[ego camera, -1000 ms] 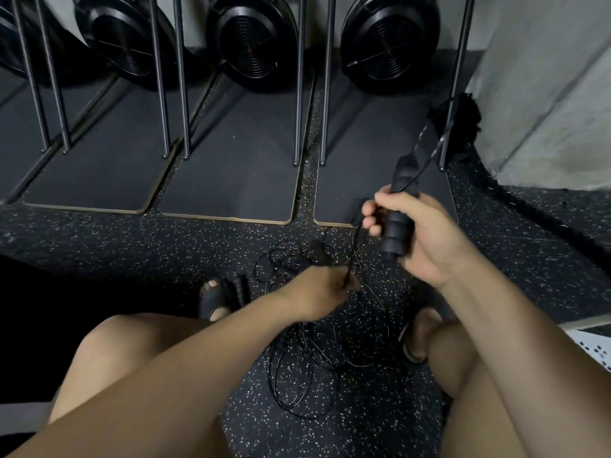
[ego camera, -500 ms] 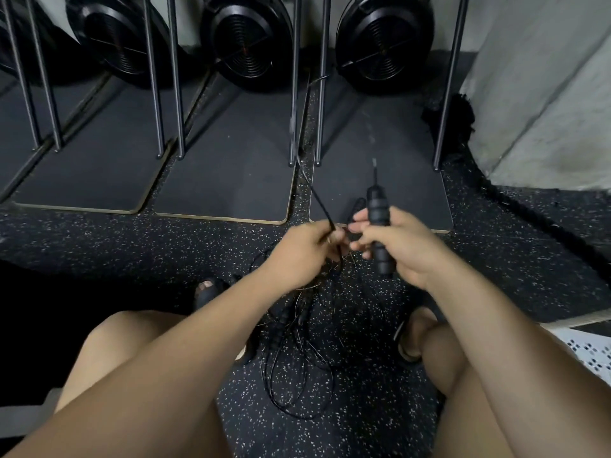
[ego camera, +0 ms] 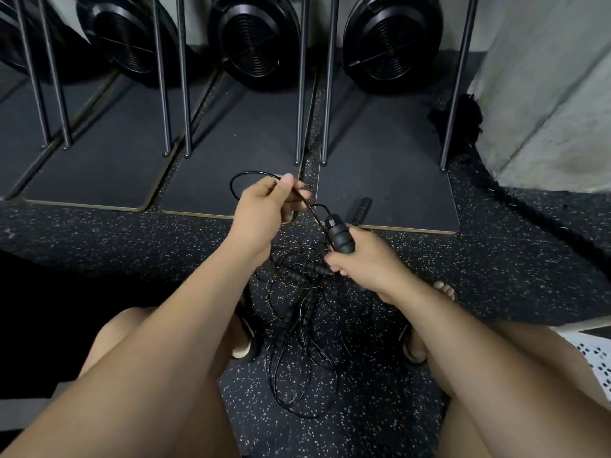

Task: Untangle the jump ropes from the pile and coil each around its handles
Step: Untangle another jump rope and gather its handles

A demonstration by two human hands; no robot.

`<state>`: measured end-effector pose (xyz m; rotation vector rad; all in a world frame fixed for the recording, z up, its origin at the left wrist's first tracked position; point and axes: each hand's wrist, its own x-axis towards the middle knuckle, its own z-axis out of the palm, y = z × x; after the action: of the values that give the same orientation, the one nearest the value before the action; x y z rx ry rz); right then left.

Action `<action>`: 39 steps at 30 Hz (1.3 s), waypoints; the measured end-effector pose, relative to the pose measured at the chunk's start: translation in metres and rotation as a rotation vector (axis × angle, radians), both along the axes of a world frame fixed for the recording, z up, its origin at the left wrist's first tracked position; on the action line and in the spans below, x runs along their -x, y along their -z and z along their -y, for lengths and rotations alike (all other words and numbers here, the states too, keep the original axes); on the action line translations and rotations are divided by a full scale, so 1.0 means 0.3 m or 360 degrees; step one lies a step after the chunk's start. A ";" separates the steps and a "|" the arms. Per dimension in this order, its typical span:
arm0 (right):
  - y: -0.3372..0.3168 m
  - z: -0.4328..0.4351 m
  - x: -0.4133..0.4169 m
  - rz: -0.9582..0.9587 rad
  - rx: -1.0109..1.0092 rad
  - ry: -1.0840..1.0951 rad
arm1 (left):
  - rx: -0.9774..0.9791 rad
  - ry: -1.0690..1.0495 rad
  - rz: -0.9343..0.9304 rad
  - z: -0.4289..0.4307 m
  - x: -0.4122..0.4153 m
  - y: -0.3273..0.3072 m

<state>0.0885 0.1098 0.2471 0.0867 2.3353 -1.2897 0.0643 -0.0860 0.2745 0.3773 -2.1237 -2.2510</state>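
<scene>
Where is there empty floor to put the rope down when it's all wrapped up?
The speckled floor left of the left arm, below the mats' edge, is bare. So is the middle mat between the poles. Between the feet it's crowded with the rope pile, and a handle lies on the right mat.

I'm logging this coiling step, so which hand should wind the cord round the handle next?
Left, probably. The left hand pinches a loop of cord beside the handle, free to wind; the right hand is wrapped round the handle and can steady it.
</scene>
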 end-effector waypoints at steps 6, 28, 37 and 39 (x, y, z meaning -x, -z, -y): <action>-0.057 -0.013 -0.009 0.0029 0.0422 0.0110 | 0.0146 -0.0044 0.0267 -0.001 0.000 0.009; -0.188 -0.213 0.094 0.0055 0.1566 0.0706 | 0.1422 0.1111 0.0084 -0.196 -0.117 0.186; -0.061 -0.133 0.035 0.0221 0.0505 0.0141 | 0.1028 0.0776 -0.0036 -0.125 -0.079 0.083; -0.042 -0.104 0.023 0.0234 0.0438 0.0040 | 0.0905 0.0691 -0.0082 -0.109 -0.080 0.051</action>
<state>0.0817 0.1409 0.2596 0.1176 2.0212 -1.5487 0.0882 -0.0532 0.2592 -0.1768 -2.8850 -1.6427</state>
